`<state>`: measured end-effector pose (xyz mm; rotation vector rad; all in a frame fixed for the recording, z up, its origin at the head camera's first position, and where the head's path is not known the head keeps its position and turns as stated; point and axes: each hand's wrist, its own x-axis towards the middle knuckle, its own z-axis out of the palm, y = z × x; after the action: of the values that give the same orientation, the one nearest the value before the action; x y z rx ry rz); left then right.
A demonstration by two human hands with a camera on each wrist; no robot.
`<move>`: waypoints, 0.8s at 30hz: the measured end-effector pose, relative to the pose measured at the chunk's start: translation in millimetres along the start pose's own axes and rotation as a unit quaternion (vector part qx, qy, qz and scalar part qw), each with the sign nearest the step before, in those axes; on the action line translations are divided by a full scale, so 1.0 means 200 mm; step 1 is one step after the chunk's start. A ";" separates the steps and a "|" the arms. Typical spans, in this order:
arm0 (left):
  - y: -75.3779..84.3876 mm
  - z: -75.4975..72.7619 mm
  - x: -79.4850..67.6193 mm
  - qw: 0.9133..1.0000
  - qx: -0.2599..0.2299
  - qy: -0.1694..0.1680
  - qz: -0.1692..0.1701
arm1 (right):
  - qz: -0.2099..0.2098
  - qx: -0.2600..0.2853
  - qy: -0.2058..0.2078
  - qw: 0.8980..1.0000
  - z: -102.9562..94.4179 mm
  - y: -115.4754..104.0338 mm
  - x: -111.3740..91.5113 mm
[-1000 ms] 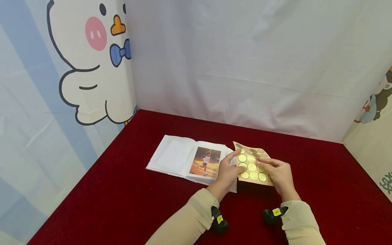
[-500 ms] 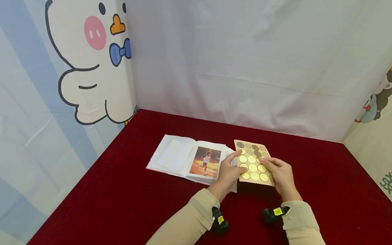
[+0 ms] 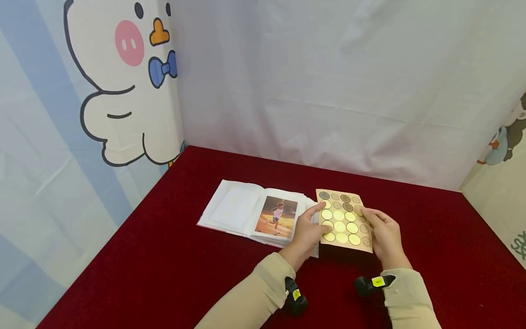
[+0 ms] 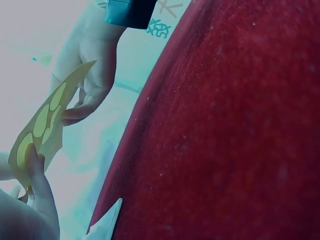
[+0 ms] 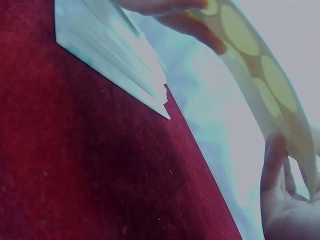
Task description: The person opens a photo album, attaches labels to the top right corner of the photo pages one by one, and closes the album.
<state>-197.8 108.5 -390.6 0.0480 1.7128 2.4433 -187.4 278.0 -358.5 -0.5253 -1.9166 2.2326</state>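
Note:
A tan sheet of round stickers (image 3: 340,214), with several gold discs and some darker ones, is held up off the table between both hands. At its left edge my left hand (image 3: 306,232) pinches it, thumb and a finger on the face. My right hand (image 3: 385,237) grips the right edge, thumb in front and the other fingers hidden behind. Seen from the left wrist, the sheet (image 4: 40,122) curves between the two hands. The right wrist view shows the right thumb (image 5: 274,157) against the paper.
Left of the sheet, an open photo album (image 3: 234,208) lies on the dark red table (image 3: 164,260), its right edge partly behind the left hand. A photo of a running child (image 3: 276,217) fills its right page. A white curtain (image 3: 328,91) hangs behind.
The right hand has shifted right, from over the sheet's face to its right edge, uncovering more discs. The sheet's bent top has flattened. The left hand keeps its grip.

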 end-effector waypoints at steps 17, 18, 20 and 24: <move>-0.03 0.02 0.01 0.999 0.039 0.003 -0.016 | -0.092 -0.053 0.082 0.991 -0.13 0.11 0.19; -0.03 0.02 0.01 0.999 0.043 0.003 -0.019 | -0.089 -0.058 0.083 0.991 -0.14 0.11 0.19; -0.04 0.03 0.01 0.998 0.053 0.000 -0.026 | -0.087 -0.063 0.078 0.991 -0.16 0.11 0.19; -0.05 0.04 0.00 0.996 0.084 -0.009 -0.033 | -0.093 -0.070 0.069 0.991 -0.17 0.11 0.18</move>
<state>-195.5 119.3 -397.4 0.0312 1.8764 2.2404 -206.4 318.8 -389.4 -0.4824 -1.9715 1.9092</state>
